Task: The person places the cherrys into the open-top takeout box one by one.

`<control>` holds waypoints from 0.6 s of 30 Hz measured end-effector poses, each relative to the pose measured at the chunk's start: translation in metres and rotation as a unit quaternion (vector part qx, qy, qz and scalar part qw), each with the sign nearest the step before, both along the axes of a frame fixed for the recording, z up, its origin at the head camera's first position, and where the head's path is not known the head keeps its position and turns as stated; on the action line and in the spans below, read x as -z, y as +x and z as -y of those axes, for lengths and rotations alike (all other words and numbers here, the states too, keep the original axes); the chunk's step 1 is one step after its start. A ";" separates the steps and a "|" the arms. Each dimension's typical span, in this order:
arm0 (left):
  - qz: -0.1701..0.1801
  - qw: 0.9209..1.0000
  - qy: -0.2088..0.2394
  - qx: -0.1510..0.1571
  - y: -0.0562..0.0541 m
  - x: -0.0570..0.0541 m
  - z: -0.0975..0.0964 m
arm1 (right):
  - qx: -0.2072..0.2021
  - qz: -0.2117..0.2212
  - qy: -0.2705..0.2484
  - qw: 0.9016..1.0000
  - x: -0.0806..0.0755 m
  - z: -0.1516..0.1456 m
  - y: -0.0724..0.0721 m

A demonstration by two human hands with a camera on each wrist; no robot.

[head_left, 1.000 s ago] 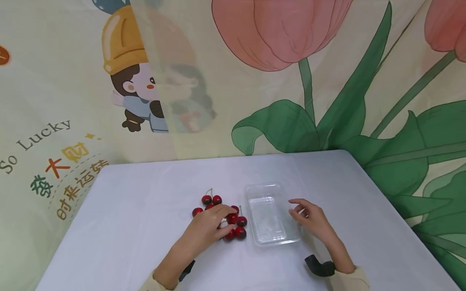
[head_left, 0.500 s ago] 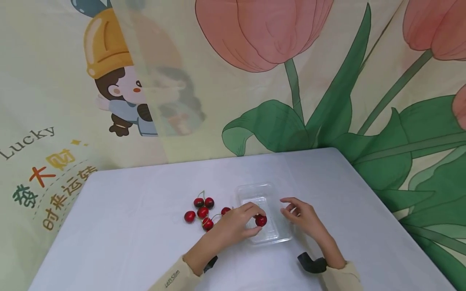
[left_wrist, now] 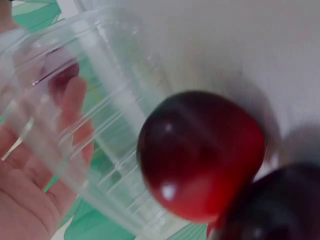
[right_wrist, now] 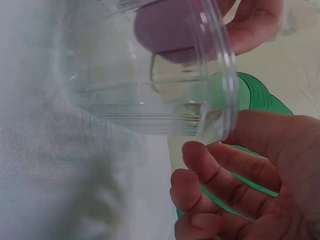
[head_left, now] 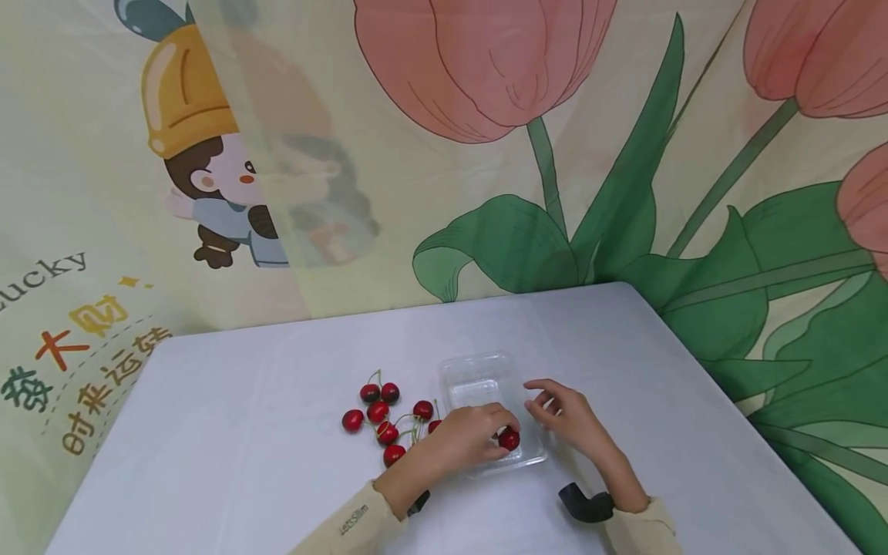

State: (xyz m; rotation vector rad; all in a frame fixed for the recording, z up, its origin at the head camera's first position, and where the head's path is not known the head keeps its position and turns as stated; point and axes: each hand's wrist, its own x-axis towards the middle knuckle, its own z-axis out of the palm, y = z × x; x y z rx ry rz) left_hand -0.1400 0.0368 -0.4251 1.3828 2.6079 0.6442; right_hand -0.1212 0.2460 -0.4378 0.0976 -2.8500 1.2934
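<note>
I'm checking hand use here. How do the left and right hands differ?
The left hand pinches a cherry; the right hand holds no cherry. The left hand is over the left rim of the clear container; the right hand is by its right side. Both emerge from beige sleeves.

Bkgd says "Lucky", 發大财, 时来运转; L slv "LetsSlim".

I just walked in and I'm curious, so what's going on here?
A person is handling cherries with bare hands. The left hand holds a dark red cherry over or just inside a clear plastic box; I can't tell which. The right hand is by the box's right side and holds no cherry. More cherries, some with stems, lie on the white table to the left of the box.
</note>
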 end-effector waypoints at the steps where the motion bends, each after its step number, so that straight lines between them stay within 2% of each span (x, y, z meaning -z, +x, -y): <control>1: 0.003 1.000 -0.005 0.001 0.000 0.001 -0.001 | 0.001 0.001 -0.001 1.000 0.000 0.000 0.000; 8: -0.002 0.999 -0.027 0.020 -0.001 0.011 -0.012 | -0.001 0.002 -0.002 1.000 0.000 0.001 0.001; 18: -0.030 0.998 -0.050 0.030 0.000 0.015 -0.017 | 0.002 0.009 -0.001 1.000 0.001 0.002 -0.001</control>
